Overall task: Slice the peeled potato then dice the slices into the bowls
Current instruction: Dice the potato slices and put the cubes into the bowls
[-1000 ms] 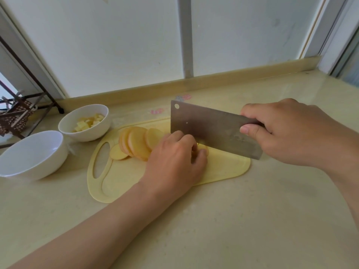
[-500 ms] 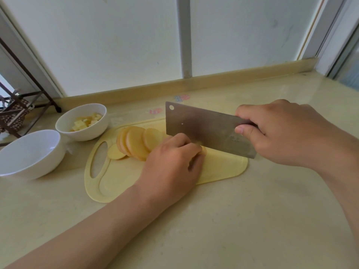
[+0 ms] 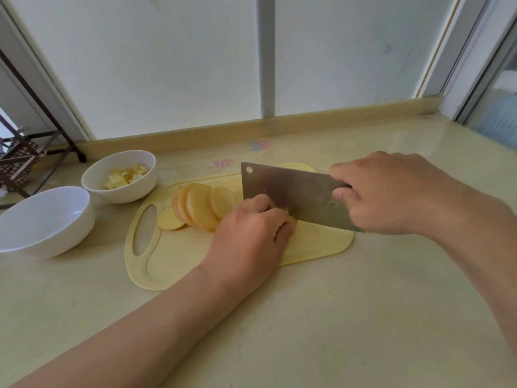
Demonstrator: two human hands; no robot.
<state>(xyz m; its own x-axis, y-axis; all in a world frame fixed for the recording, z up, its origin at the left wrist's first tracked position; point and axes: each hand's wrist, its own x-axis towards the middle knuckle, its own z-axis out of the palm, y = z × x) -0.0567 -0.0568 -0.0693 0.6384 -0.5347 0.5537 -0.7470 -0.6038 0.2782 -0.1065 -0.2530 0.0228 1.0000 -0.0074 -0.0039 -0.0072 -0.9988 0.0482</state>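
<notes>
Our left hand (image 3: 251,233) curls over the potato piece (image 3: 291,219) on the cutting board (image 3: 167,261), hiding nearly all of it, so we cannot tell its long axis. Our right hand (image 3: 391,197) grips the cleaver (image 3: 296,197), whose blade stands just right of the left knuckles. The cut slices (image 3: 201,208) fan out to the left. We judge the next cut falls close against those knuckles.

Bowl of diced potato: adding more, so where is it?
Head view: the bowl of diced potato sits left of the cutting board, just behind the empty bowl.
</notes>
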